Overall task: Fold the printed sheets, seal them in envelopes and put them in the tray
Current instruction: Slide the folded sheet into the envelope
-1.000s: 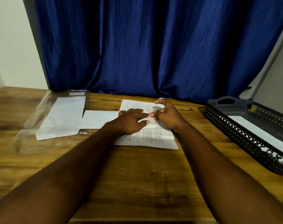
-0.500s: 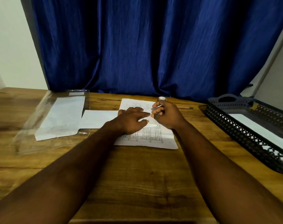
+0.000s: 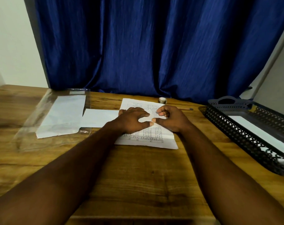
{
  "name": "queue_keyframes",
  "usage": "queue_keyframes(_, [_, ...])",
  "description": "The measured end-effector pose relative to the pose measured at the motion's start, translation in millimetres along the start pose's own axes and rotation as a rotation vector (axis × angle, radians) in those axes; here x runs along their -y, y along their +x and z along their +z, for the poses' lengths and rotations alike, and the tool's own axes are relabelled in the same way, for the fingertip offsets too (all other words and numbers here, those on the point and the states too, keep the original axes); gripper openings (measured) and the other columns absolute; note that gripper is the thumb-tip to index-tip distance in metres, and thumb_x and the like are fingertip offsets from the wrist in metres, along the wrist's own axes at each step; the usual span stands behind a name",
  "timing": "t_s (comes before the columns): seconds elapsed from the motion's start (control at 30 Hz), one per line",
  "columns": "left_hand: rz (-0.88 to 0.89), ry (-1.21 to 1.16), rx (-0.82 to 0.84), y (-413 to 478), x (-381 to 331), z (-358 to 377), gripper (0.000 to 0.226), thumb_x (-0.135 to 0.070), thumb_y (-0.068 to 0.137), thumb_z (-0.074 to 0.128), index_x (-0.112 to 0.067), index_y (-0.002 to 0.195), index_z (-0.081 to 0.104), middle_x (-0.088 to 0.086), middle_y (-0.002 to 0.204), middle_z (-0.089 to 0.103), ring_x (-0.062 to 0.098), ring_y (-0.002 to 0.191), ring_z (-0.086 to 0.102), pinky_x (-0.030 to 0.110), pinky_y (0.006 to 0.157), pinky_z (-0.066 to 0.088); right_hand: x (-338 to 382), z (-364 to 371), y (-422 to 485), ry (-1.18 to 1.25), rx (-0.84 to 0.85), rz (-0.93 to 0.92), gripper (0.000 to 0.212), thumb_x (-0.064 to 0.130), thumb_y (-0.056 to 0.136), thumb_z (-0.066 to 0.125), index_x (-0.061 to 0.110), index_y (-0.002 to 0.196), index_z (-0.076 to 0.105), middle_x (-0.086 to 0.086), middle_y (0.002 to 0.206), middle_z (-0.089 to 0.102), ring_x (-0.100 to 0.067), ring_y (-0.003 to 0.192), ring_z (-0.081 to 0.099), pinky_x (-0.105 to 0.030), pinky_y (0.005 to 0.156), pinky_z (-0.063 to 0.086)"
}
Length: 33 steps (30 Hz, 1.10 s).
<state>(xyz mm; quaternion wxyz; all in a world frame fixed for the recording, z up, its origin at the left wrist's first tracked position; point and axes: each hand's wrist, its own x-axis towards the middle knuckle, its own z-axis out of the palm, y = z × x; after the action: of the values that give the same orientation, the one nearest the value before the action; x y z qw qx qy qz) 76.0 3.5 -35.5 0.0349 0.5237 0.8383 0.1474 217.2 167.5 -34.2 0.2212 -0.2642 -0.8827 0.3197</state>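
A stack of printed sheets (image 3: 156, 138) lies at the middle of the wooden table. On top of it is a small white folded piece (image 3: 144, 119), envelope or folded sheet I cannot tell. My left hand (image 3: 131, 119) lies flat on it with fingers spread. My right hand (image 3: 172, 119) is beside it with fingers curled; its thumb tip touches the left thumb on the white piece. Whether the curled fingers pinch anything is unclear. The black mesh tray (image 3: 235, 138) stands at the right with a white envelope (image 3: 259, 135) inside.
A clear plastic sleeve with white envelopes (image 3: 61, 117) lies at the left, and a loose white envelope (image 3: 99, 118) sits next to the sheets. A tape roll (image 3: 162, 100) and a pencil (image 3: 186, 108) lie behind my hands. A blue curtain hangs at the table's back edge.
My right hand has drawn back from the sheets' far edge towards the left thumb, uncovering the tape roll. The left hand has stayed flat on the paper.
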Motion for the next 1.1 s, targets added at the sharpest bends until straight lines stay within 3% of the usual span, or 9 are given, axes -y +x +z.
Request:
queue_keyframes(0.1, [-0.004,-0.028,-0.006,-1.7,-2.2,0.3,0.069,-0.079,0.094,0.047,-0.042,0.153,0.048,-0.013,0.17,0.03,0.018,0.159,0.02,0.059,0.125,0.011,0.5,21.0,16.3,-0.076,-0.188,0.102,0.043,0.055,0.072,0.092,0.032,0.099,0.067,0.012,0.091,0.071,-0.015,0.093,0.069,-0.048,0.092,0.057])
queue_keyframes(0.27, [0.002,-0.055,-0.012,-3.8,-1.8,-1.1,0.07,-0.08,0.093,0.048,-0.041,0.151,0.05,-0.014,0.17,0.03,0.018,0.158,0.021,0.057,0.124,0.012,3.7,27.3,42.0,-0.129,-0.234,0.218,0.051,0.069,0.064,0.09,0.03,0.083,0.062,0.009,0.094,0.069,-0.023,0.101,0.067,-0.06,0.106,0.047])
queue_keyframes(0.43, [0.008,-0.052,-0.016,-2.2,1.1,-0.8,0.069,-0.079,0.093,0.048,-0.041,0.151,0.05,-0.013,0.169,0.031,0.018,0.158,0.021,0.059,0.124,0.012,4.6,32.0,57.6,-0.142,-0.232,0.27,0.051,0.067,0.062,0.091,0.028,0.08,0.064,0.004,0.1,0.072,-0.026,0.107,0.067,-0.059,0.108,0.046])
queue_keyframes(0.57, [0.019,-0.029,-0.014,-0.9,2.1,-0.8,0.069,-0.079,0.094,0.046,-0.041,0.151,0.049,-0.012,0.17,0.03,0.02,0.158,0.021,0.061,0.123,0.012,3.6,42.2,55.1,-0.204,-0.298,0.271,0.046,0.068,0.071,0.086,0.03,0.09,0.069,0.005,0.105,0.075,-0.025,0.108,0.067,-0.059,0.111,0.043])
queue_keyframes(0.67, [0.033,-0.007,-0.016,-1.2,2.3,-1.4,0.069,-0.078,0.096,0.045,-0.04,0.153,0.047,-0.01,0.17,0.03,0.02,0.158,0.021,0.061,0.123,0.013,3.9,44.0,49.1,-0.235,-0.286,0.223,0.038,0.067,0.079,0.078,0.032,0.083,0.063,0.007,0.095,0.073,-0.026,0.101,0.068,-0.057,0.107,0.046])
queue_keyframes(0.83, [0.077,0.064,-0.028,-4.2,2.1,-5.1,0.074,-0.08,0.095,0.042,-0.037,0.155,0.047,-0.006,0.169,0.033,0.021,0.155,0.027,0.059,0.122,0.021,-0.4,33.9,35.5,-0.066,-0.175,0.133,0.027,0.059,0.088,0.061,0.033,0.088,0.069,0.011,0.092,0.074,-0.023,0.096,0.071,-0.056,0.104,0.051])
queue_keyframes(0.93, [0.113,0.071,-0.062,-5.8,6.1,-12.0,0.079,-0.084,0.09,0.048,-0.035,0.151,0.051,-0.005,0.165,0.038,0.019,0.152,0.031,0.056,0.121,0.031,-1.5,22.2,31.5,-0.002,-0.103,0.101,0.021,0.048,0.086,0.064,0.038,0.1,0.075,0.01,0.102,0.076,-0.019,0.097,0.072,-0.05,0.096,0.059])
queue_keyframes(1.1, [0.176,0.081,-0.084,-12.6,0.7,-27.9,0.063,-0.07,0.08,0.068,-0.033,0.131,0.07,-0.011,0.147,0.059,0.015,0.136,0.048,0.043,0.108,0.042,4.6,12.0,23.9,0.004,-0.044,0.045,0.006,0.031,0.093,0.073,0.032,0.097,0.077,0.01,0.097,0.077,-0.016,0.093,0.073,-0.046,0.092,0.062])
